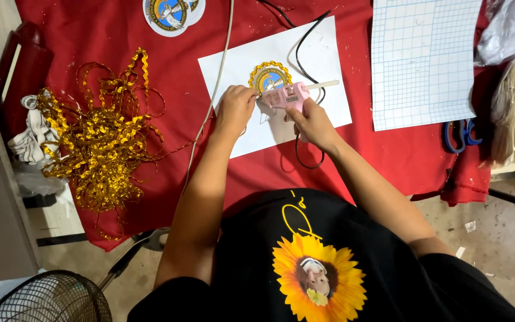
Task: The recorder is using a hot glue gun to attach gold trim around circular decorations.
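Gently pinching the light, bendy round badge (269,79) with left hand (233,110), right hand (312,122) fingers squeezing the pink glue gun (288,95).

Single head-worn view, steeply downward and close over the red-covered table (388,155), own torso at the bottom edge.

Right hand (312,122) gripping pink glue gun (287,96) over round gold-trimmed badge (269,79), left hand (233,107) pinching badge's edge, white paper sheet (323,56) on red-covered table (388,149), gold ribbon tangle (99,140) near left edge

One pink glue gun (286,95), three round badges (269,78), two white sheets (329,113), one scissors (457,134).
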